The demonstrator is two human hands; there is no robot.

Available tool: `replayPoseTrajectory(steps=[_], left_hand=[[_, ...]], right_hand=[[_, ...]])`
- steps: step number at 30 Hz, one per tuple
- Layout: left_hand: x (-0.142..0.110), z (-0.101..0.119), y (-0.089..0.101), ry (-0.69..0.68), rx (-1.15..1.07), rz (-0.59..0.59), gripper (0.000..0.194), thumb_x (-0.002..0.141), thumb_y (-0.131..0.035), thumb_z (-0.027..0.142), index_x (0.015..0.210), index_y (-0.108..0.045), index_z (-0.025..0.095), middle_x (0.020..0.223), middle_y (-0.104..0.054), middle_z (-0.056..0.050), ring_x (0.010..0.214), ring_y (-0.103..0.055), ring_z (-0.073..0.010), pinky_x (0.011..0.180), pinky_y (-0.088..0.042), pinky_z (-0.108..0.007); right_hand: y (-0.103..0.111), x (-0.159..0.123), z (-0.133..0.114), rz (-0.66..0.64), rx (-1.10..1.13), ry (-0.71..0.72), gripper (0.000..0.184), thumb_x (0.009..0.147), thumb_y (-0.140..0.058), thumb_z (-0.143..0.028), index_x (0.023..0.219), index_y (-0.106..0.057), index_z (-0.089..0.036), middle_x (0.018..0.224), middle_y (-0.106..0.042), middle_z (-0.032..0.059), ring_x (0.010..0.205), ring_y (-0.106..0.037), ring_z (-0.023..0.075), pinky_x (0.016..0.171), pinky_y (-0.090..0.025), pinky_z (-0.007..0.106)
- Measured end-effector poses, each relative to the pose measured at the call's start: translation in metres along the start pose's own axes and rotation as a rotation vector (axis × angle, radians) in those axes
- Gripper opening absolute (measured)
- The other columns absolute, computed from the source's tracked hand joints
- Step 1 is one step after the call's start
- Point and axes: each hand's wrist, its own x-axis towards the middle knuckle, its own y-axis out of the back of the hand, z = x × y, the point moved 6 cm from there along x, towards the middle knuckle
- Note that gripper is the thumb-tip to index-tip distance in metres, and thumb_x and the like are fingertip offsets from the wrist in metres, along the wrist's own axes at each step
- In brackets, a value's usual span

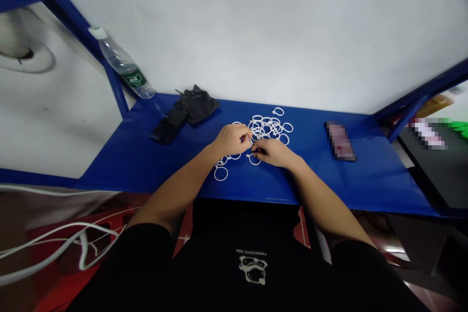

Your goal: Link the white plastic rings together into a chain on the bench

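Note:
My left hand (231,140) is closed in a pinch on a white ring (250,143), part of which shows at the fingertips. Close beside it, my right hand (273,152) has its fingers bent together; what they hold is hidden. Another white ring (255,161) lies just under the right fingertips. Beyond both hands is a loose pile of white rings (266,129), each thin and round, some with a small knob or eyelet. Several more rings, including one at the near end (221,173), lie in a row below my left hand.
The blue table (310,185) stands against a pale wall. At its back left are a plastic bottle (126,69), a crumpled black bag (199,106) and a dark phone (168,126). A blurred-out phone (340,141) lies on the right. White cables (62,234) hang at lower left.

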Motion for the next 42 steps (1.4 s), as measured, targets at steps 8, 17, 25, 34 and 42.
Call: replayPoseTrajectory(steps=[8, 17, 25, 34, 42], left_hand=[[0.001, 0.0, 0.006, -0.011, -0.075, 0.017, 0.031, 0.09, -0.045, 0.012, 0.077, -0.072, 0.02, 0.078, -0.074, -0.004, 0.074, -0.068, -0.0166, 0.073, -0.055, -0.032], [-0.001, -0.004, 0.002, 0.004, -0.073, -0.002, 0.035, 0.096, -0.047, 0.008, 0.106, -0.079, 0.021, 0.106, -0.078, -0.007, 0.093, -0.073, -0.017, 0.085, -0.06, -0.033], [0.001, -0.011, 0.002, 0.052, -0.039, 0.089, 0.031, 0.105, -0.053, 0.013, 0.126, -0.075, 0.019, 0.134, -0.073, -0.011, 0.118, -0.072, -0.0195, 0.102, -0.06, -0.036], [0.002, -0.018, 0.004, 0.072, 0.069, -0.139, 0.022, 0.102, -0.062, 0.028, 0.113, -0.08, 0.023, 0.104, -0.08, -0.006, 0.093, -0.073, -0.0191, 0.081, -0.056, -0.031], [-0.008, -0.03, 0.003, 0.156, -0.027, -0.468, 0.02, 0.077, -0.083, 0.038, 0.091, -0.08, 0.025, 0.082, -0.076, -0.001, 0.064, -0.065, -0.015, 0.055, -0.041, -0.027]], right_hand=[[0.0, 0.0, 0.0, 0.014, -0.016, -0.008, 0.015, 0.092, -0.067, -0.024, 0.104, -0.074, -0.022, 0.084, -0.07, 0.0008, 0.072, -0.057, 0.0142, 0.07, -0.036, 0.029], [0.0, 0.0, 0.0, 0.014, -0.004, -0.01, 0.016, 0.092, -0.067, -0.025, 0.107, -0.074, -0.023, 0.083, -0.069, 0.0004, 0.072, -0.057, 0.0148, 0.07, -0.037, 0.03], [0.0, 0.0, 0.0, 0.016, -0.025, 0.009, 0.021, 0.092, -0.064, -0.02, 0.11, -0.075, -0.021, 0.089, -0.072, 0.0023, 0.076, -0.059, 0.0157, 0.072, -0.039, 0.03], [0.005, 0.0, -0.01, 0.105, 0.002, 0.089, 0.018, 0.096, -0.059, -0.021, 0.105, -0.075, -0.021, 0.094, -0.07, 0.0049, 0.086, -0.063, 0.0185, 0.08, -0.045, 0.032], [-0.003, -0.001, -0.016, 0.013, 0.003, 0.152, 0.016, 0.099, -0.069, -0.027, 0.112, -0.077, -0.022, 0.107, -0.072, 0.0068, 0.095, -0.067, 0.0205, 0.082, -0.047, 0.032]])
